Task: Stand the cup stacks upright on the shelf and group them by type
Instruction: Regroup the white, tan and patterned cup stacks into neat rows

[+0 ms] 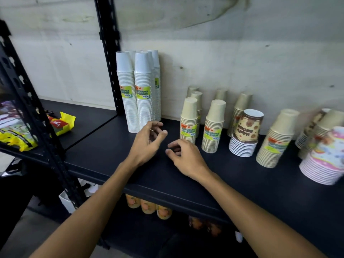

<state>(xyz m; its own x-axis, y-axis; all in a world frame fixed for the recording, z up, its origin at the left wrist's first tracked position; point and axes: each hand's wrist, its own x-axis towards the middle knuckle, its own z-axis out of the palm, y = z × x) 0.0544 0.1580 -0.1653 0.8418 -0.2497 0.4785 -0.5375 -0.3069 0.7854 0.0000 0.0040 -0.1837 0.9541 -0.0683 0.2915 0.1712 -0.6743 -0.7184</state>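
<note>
Nearest, two bare forearms reach in over the front edge of the dark shelf (186, 192). The left hand (149, 140) hangs over the shelf with fingers loosely curled, grasping nothing; the right hand (184, 157) sits just right of it, fingers also loosely curled and empty, low over the shelf; I cannot tell whether it touches.

All cup stacks in view stand upright, long axes vertical, mouths down. Just beyond the left fingers, far and slightly left, is the tall group of white stacks (137, 90) against the post. Just beyond the right fingers, far and right, begin the beige stacks (189, 121), several in loose rows running toward the wall. Among them, further right, stands a brown printed stack (245, 133), and at the right edge a pink printed stack (325, 161).

The printed stacks look like the ones left to group; both lie right of the hands, so the right hand is the nearer one for them, and would reach right and far.

The pink stack is cut off by the frame, and the stacks behind it are blurred. Rear beige stacks are partly hidden by front ones. At far left lie yellow packets (63, 123).
</note>
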